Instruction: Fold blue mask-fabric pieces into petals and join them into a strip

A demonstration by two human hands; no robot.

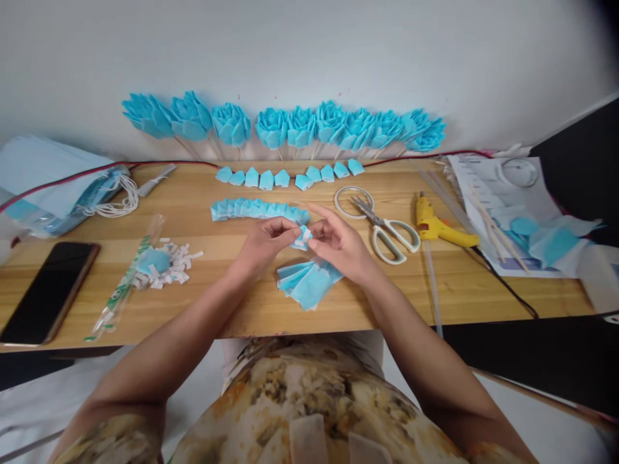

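A small light-blue folded piece point(302, 237) is pinched between my left hand point(265, 243) and my right hand point(338, 245) above the middle of the wooden table point(242, 309). Both hands have their fingers closed on it. Just below them lies a fanned stack of blue squares point(307, 282). Behind my hands runs an overlapping row of folded blue petals point(258, 209), and farther back a line of separate folded petals point(289, 176).
Blue paper flowers on sticks point(290, 125) lean against the wall. Scissors point(387, 229), a tape roll point(352, 201) and a yellow glue gun point(442, 227) lie to the right. A phone point(48, 290), a plastic wrapper point(126, 283), white scraps point(169, 264) and a mask pack point(62, 193) lie left.
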